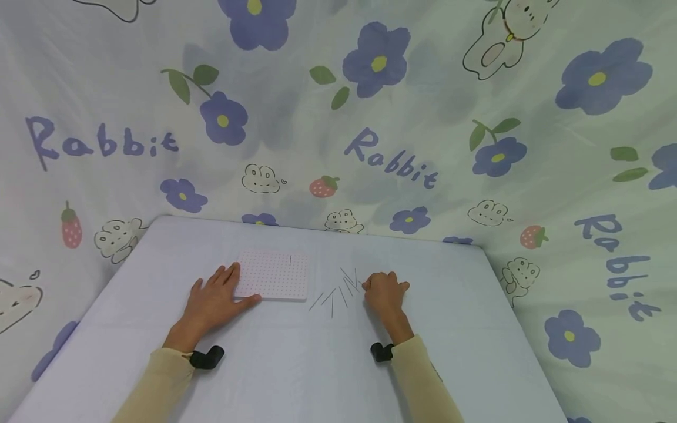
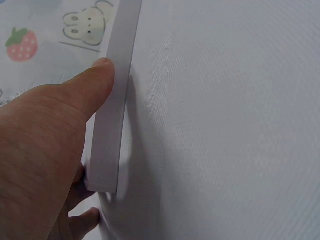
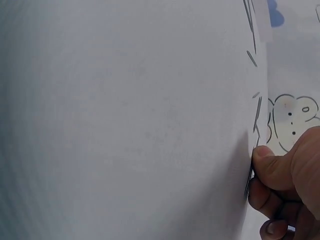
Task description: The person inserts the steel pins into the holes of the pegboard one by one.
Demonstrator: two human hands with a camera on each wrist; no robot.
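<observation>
A white board (image 1: 272, 276) dotted with rows of small holes lies left of centre on the table. One thin dark pin (image 1: 290, 260) stands up from its far part. My left hand (image 1: 214, 299) holds the board's near left corner, the thumb (image 2: 102, 82) along the near edge and other fingers at the left side. Several thin metal pins (image 1: 332, 304) lie scattered to the right of the board. At the right end of these, my right hand (image 1: 385, 294) pinches one thin pin (image 3: 247, 186) between thumb and index finger, low at the table; the fingertips hide part of it.
A white cloth (image 1: 296, 370) covers the table. Behind and around it hangs a curtain (image 1: 296, 129) printed with flowers, rabbits and strawberries. The table's far edge runs behind the board, and its right edge slants down past my right arm.
</observation>
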